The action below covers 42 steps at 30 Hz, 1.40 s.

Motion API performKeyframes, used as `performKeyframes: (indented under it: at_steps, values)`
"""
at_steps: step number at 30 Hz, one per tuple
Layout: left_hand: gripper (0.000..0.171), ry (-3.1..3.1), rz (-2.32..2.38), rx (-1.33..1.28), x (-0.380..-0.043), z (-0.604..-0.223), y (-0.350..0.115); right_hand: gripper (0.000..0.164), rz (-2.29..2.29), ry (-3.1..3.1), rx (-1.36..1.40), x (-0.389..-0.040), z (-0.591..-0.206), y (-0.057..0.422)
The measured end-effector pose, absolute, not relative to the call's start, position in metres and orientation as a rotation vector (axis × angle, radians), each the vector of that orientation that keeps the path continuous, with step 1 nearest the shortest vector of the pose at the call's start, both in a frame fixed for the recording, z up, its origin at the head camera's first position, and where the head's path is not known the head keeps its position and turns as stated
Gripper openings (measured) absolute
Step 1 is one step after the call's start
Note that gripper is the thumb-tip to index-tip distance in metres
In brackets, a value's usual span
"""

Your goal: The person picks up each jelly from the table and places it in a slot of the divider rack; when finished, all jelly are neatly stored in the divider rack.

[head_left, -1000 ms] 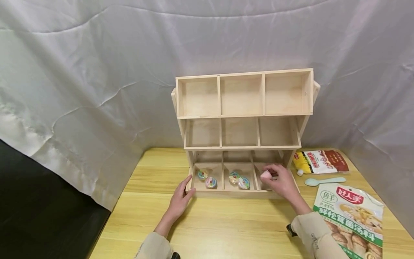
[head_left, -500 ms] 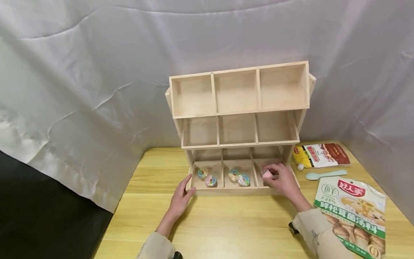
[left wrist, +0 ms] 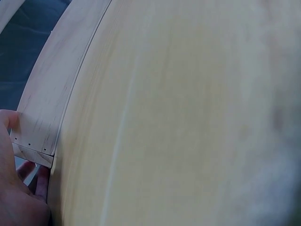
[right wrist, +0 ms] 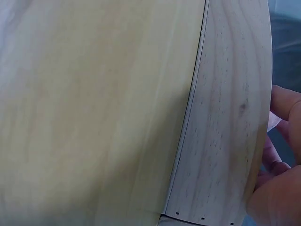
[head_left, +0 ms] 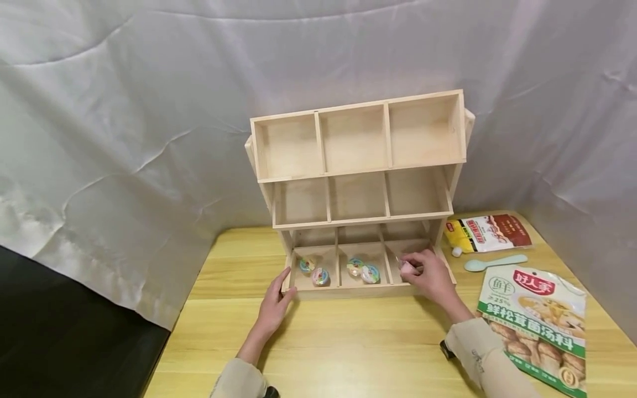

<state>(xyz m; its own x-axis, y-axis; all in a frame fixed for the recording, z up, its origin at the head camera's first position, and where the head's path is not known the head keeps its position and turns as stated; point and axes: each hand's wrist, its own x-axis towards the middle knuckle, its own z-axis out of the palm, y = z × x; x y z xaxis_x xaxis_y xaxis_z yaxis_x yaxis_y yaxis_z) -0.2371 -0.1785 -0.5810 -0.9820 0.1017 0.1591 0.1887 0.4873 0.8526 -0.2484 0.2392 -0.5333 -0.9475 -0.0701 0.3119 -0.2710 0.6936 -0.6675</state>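
A light wooden three-tier rack (head_left: 348, 294) stands on the table, each tier split into three compartments. Two small lidded jelly cups lie in the bottom left compartment, one of them a pink-lidded cup (head_left: 320, 277). Another two, including a blue-rimmed cup (head_left: 370, 274), sit in the bottom middle one. My left hand (head_left: 272, 307) holds the rack's bottom left corner, thumb at the front panel and fingers round the side. Inside the bottom right compartment, my right hand (head_left: 430, 276) pinches a small pale pink thing (head_left: 408, 269), mostly covered by fingers.
Right of the rack lie a yellow, white and brown pouch (head_left: 490, 233) with a white cap, a pale green spoon (head_left: 495, 262) and a large green-and-white mushroom soup packet (head_left: 532, 326). Grey cloth (head_left: 149, 138) hangs behind and beside the wooden table (head_left: 348, 342).
The head view has shifted slightly. My right hand stays at the bottom right compartment, and the pale pink thing has tilted a little in its fingers. The left hand keeps its place.
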Motion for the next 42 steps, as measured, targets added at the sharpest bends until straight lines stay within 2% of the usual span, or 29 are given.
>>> performKeyframes:
  at_steps: [8,16,42]
  values:
    - [0.06,-2.648,-1.538,-0.27,-0.237,-0.582,-0.177,0.035,1.058,-2.669,0.188,-0.245,-0.53,0.25]
    - [0.06,-2.637,-1.521,-0.277,-0.238,-0.58,-0.177,0.034,0.934,-2.657,0.236,-0.246,-0.527,0.265]
    - [0.06,-2.651,-1.516,-0.243,-0.238,-0.58,-0.18,0.022,0.731,-2.855,0.359,-0.258,-0.516,0.259]
